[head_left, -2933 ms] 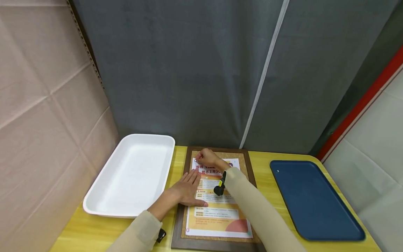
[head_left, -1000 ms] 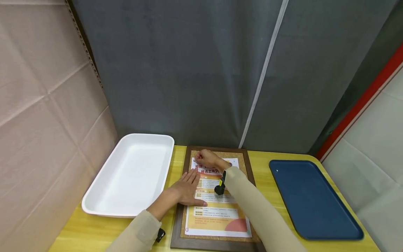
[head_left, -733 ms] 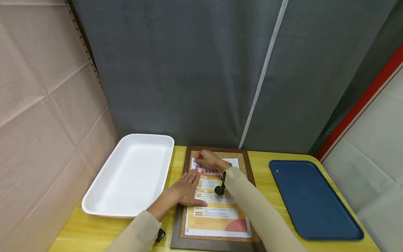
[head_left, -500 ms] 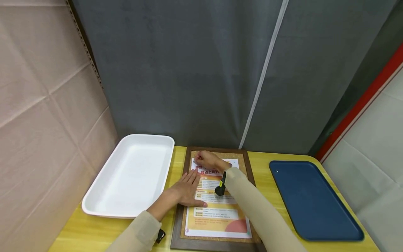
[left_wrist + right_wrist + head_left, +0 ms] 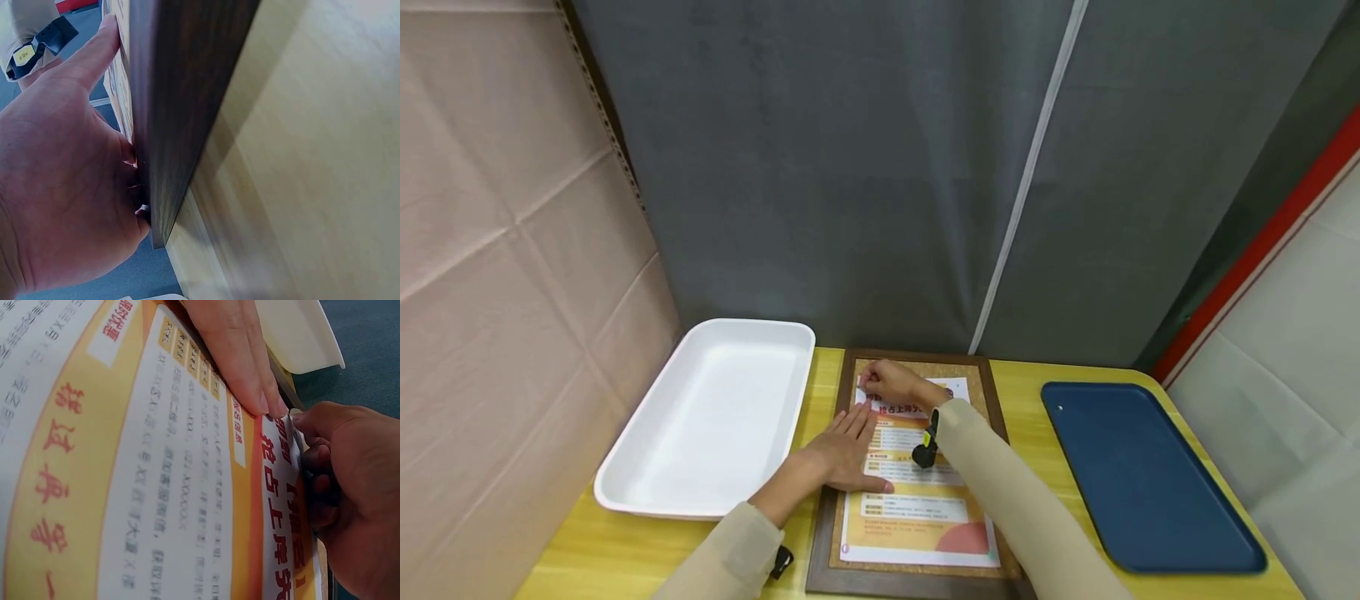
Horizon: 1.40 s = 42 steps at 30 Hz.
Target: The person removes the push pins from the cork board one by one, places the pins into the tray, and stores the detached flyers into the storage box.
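In the head view, a printed paper poster [image 5: 917, 533] lies on a cork board [image 5: 942, 367] with a brown wooden frame [image 5: 895, 582]. My left hand [image 5: 847, 454] presses flat on the poster's left edge and the frame, fingers straight and thumb spread. My right hand [image 5: 895, 382] is at the poster's top left corner with curled fingers. Between its thumb and forefinger, in the right wrist view, is what looks like the small pale head of a thumbtack [image 5: 295, 413]; its point is hidden. The left wrist view shows my left palm [image 5: 69, 169] against the frame's side.
A white tray [image 5: 707, 510] stands to the left on the yellow wooden table [image 5: 1037, 375]. To the right lies a blue tray [image 5: 1157, 483] with one tiny shiny piece [image 5: 1061, 407] near its top left. A grey curtain [image 5: 820, 183] hangs behind the table.
My right hand's fingers have shifted slightly left and away from me at the poster's corner, while staying curled. My left hand and the board have stayed in place.
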Each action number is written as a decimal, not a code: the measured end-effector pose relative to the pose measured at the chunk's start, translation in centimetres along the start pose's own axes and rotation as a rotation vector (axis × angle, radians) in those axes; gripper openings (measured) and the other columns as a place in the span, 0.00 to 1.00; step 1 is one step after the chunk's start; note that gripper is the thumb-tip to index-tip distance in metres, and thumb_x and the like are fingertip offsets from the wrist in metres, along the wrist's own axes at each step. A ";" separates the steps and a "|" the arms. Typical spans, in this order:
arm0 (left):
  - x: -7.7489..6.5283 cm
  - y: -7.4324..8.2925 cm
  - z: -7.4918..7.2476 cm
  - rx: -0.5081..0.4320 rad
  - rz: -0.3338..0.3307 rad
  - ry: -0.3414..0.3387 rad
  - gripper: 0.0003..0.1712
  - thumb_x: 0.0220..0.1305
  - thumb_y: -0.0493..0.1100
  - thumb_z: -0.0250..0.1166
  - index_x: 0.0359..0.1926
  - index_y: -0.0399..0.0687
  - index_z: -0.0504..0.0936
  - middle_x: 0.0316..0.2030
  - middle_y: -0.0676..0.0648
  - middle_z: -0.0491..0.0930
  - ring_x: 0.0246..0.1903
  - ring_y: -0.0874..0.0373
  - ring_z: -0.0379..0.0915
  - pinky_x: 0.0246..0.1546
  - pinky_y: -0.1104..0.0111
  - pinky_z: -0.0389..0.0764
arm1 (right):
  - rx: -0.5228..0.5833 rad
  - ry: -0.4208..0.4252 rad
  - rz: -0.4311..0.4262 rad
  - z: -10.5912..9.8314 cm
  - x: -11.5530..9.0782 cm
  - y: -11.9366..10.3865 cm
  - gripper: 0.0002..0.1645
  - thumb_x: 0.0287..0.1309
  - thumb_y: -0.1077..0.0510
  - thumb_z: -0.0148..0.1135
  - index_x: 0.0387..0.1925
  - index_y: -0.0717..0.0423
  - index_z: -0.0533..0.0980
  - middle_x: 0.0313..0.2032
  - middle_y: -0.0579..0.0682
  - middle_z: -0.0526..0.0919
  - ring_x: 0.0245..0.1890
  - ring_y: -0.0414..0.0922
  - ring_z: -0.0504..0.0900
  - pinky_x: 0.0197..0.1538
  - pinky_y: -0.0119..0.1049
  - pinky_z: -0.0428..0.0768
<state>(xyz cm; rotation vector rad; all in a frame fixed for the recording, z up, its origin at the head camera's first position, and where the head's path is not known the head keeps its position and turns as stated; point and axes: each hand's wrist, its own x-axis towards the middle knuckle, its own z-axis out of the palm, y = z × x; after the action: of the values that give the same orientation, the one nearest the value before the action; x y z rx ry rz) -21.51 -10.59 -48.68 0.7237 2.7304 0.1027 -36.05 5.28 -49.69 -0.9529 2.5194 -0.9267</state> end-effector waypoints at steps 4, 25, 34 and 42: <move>0.0 0.0 0.0 0.001 -0.007 0.002 0.72 0.61 0.83 0.60 0.85 0.37 0.46 0.85 0.37 0.39 0.85 0.44 0.35 0.83 0.52 0.46 | 0.046 0.008 0.001 0.0 0.1 0.3 0.09 0.76 0.64 0.57 0.45 0.62 0.84 0.32 0.46 0.84 0.29 0.35 0.74 0.40 0.27 0.75; 0.1 -0.2 0.2 -0.010 0.005 0.016 0.72 0.61 0.82 0.61 0.84 0.35 0.48 0.85 0.35 0.41 0.84 0.42 0.37 0.83 0.51 0.47 | 0.167 -0.007 0.023 -1.0 -1.0 0.3 0.10 0.75 0.64 0.57 0.45 0.64 0.83 0.33 0.46 0.81 0.28 0.36 0.72 0.35 0.28 0.72; 0.1 -0.2 0.2 -0.016 0.003 0.024 0.72 0.61 0.82 0.61 0.84 0.35 0.49 0.85 0.36 0.42 0.84 0.42 0.37 0.83 0.51 0.47 | 0.196 -0.020 -0.020 -1.8 -1.8 0.0 0.11 0.74 0.67 0.54 0.47 0.68 0.82 0.37 0.56 0.83 0.28 0.37 0.72 0.35 0.28 0.72; 0.2 -0.3 0.1 -0.015 -0.002 0.026 0.72 0.61 0.82 0.61 0.84 0.35 0.48 0.85 0.36 0.42 0.84 0.43 0.37 0.83 0.51 0.48 | 0.232 -0.022 -0.020 -2.5 -2.5 0.2 0.11 0.73 0.68 0.54 0.46 0.72 0.80 0.32 0.47 0.79 0.27 0.38 0.72 0.32 0.29 0.71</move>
<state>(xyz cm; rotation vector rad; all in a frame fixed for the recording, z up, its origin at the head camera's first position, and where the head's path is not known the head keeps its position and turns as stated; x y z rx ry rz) -21.76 -10.71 -48.91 0.7198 2.7524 0.1329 -35.43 8.21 -47.85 -0.9114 2.3247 -1.1771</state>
